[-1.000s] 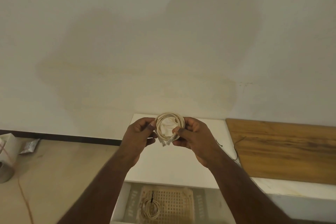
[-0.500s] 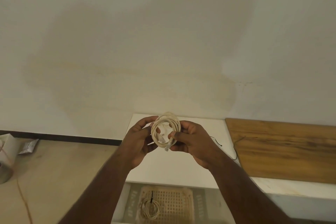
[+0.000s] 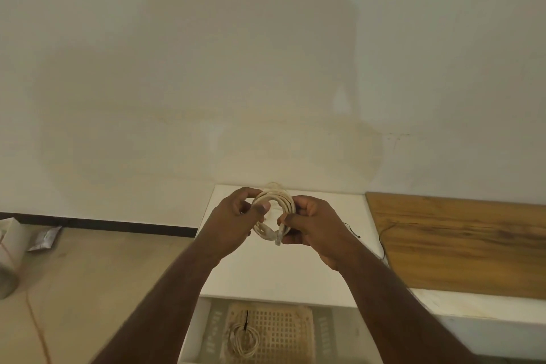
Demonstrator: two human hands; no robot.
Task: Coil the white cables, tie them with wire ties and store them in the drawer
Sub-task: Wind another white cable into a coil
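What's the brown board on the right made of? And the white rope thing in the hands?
The board looks like wood, or a wood-look laminate: brown with dark grain streaks and a dull sheen. The cable held by both hands seems to be cream plastic-coated wire: smooth, bending in neat loops, with a clear plug at its end.

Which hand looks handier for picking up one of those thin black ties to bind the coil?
Probably the right hand. The black wire ties lie on the white tabletop just beside it, while the left hand grips the white cable coil on the far side and could go on holding it.
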